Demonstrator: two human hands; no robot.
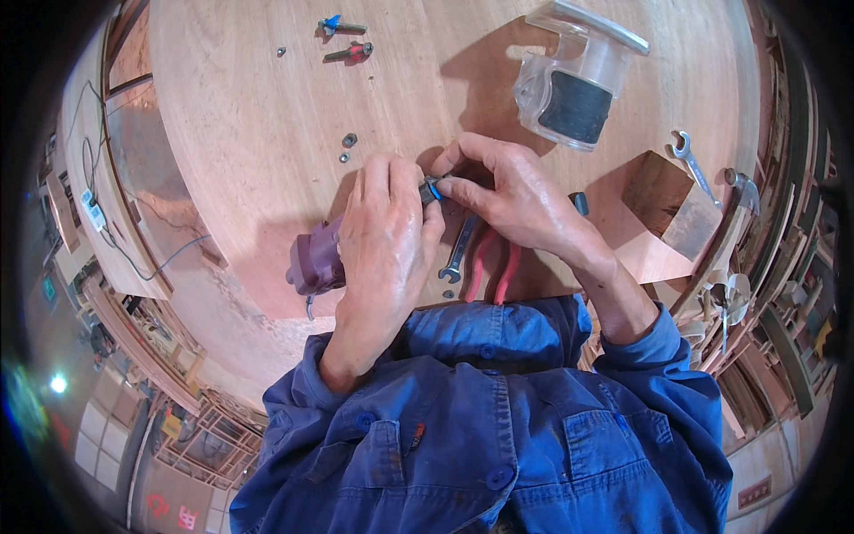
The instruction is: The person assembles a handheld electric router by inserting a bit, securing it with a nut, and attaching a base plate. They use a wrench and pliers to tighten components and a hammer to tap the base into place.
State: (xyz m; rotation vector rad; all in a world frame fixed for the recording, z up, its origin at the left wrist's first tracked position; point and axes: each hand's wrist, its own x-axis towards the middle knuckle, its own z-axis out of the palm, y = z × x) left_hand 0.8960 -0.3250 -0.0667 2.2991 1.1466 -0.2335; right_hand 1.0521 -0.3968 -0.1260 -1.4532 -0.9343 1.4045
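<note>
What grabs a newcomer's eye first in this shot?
Both hands meet mid-table: the left hand wraps a purple power tool while the right hand pinches a small blue-tipped part at its end. Behind them a clear plastic base lies tilted; a spanner and red-handled pliers lie under the right wrist.

A broad wooden tabletop (258,107) fills the upper frame; cluttered workshop shelving (783,294) lines the right edge, tiled floor (102,436) lower left.
</note>
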